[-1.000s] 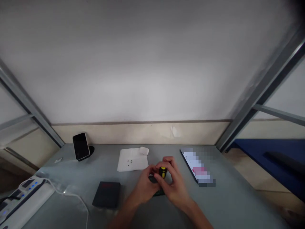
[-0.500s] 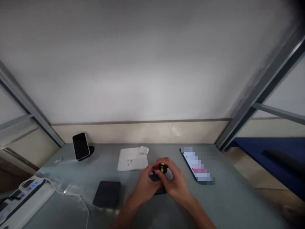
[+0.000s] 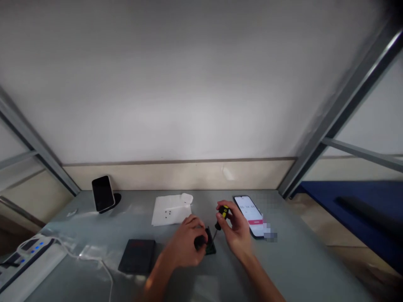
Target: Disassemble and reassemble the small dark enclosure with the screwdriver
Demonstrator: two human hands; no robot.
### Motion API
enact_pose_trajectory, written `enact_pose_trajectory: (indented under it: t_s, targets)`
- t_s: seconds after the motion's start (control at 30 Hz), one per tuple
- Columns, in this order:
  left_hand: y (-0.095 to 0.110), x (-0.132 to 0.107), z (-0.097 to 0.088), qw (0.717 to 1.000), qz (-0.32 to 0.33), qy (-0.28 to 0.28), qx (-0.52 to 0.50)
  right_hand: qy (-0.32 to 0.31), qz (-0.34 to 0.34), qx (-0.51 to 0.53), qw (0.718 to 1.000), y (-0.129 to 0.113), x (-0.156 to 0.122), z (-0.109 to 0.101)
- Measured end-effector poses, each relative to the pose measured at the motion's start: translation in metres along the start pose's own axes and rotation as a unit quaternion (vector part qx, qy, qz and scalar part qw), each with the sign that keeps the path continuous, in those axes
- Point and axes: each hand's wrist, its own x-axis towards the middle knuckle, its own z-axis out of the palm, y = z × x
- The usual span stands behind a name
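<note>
In my right hand [image 3: 237, 235] is a screwdriver [image 3: 223, 211] with a black and yellow handle. Its thin shaft slants down to the left toward a small dark device with a green circuit board [image 3: 210, 247] on the table. My left hand [image 3: 187, 241] curls over the left side of this device, its fingers bent around a dark piece [image 3: 199, 242]. Whether that piece is loose or belongs to the device I cannot tell. The left hand hides much of the device.
A white paper [image 3: 168, 212] with several tiny dark screws and a small white object [image 3: 187, 198] lies behind my hands. A black box [image 3: 137, 256] sits to the left, a phone [image 3: 252, 214] to the right. Farther left are a screen on a stand [image 3: 103, 193] and a power strip [image 3: 34, 260].
My hands, together at the screwdriver handle before, have come apart. The right hand has moved right with the screwdriver, now tilted; the left has lowered over the device. The view has shifted slightly.
</note>
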Motion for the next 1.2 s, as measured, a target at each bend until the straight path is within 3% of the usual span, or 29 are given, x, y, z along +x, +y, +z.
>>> enact_pose_trajectory:
  t_s: [0.13, 0.4, 0.83, 1.07, 1.2]
  targets:
    - [0.0, -0.001, 0.003, 0.999, 0.004, -0.034, 0.009, 0.008, -0.006, 0.003, 1.0, 0.003, 0.0, 0.0]
    - [-0.006, -0.003, 0.008, 0.999, 0.006, -0.033, 0.022, -0.063, -0.069, -0.044, 0.995, -0.005, -0.003, 0.01]
    - [-0.007, -0.003, 0.009, 0.999, 0.004, -0.048, 0.019, -0.073, -0.06, -0.042, 0.995, -0.003, -0.004, 0.011]
    - [-0.005, -0.001, 0.011, 0.999, -0.002, -0.041, -0.004, -0.028, -0.04, -0.017, 0.999, 0.004, -0.003, 0.005]
    - [-0.001, 0.0, 0.003, 1.0, -0.008, -0.024, -0.017, 0.033, -0.02, 0.004, 0.999, 0.007, -0.002, 0.003]
